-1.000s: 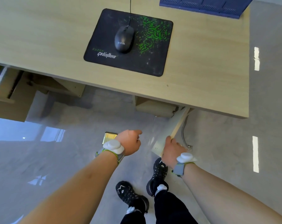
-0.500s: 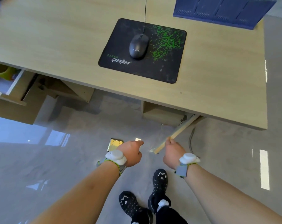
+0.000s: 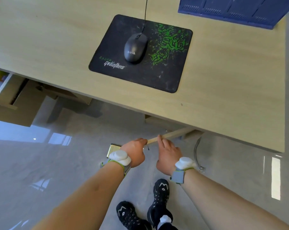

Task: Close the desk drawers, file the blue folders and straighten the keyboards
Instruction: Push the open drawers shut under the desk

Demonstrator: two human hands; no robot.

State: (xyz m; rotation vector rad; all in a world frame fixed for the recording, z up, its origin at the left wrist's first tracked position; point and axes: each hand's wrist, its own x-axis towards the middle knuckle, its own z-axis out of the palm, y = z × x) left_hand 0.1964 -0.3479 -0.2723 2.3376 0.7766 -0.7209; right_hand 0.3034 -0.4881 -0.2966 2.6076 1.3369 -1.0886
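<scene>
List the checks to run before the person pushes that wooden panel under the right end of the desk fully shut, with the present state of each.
1. Right hand on the wooden panel: ok, fingers rest on its edge.
2. Left hand at the panel's free end: ok, though whether it grips is cannot tell.
3. Panel shut: not ok, it angles out from under the desk.
4. Grey cable clear of the panel: cannot tell.
5. Left drawer shut: not ok, open with items inside.
6. Mouse away from the desk edge: ok.
</scene>
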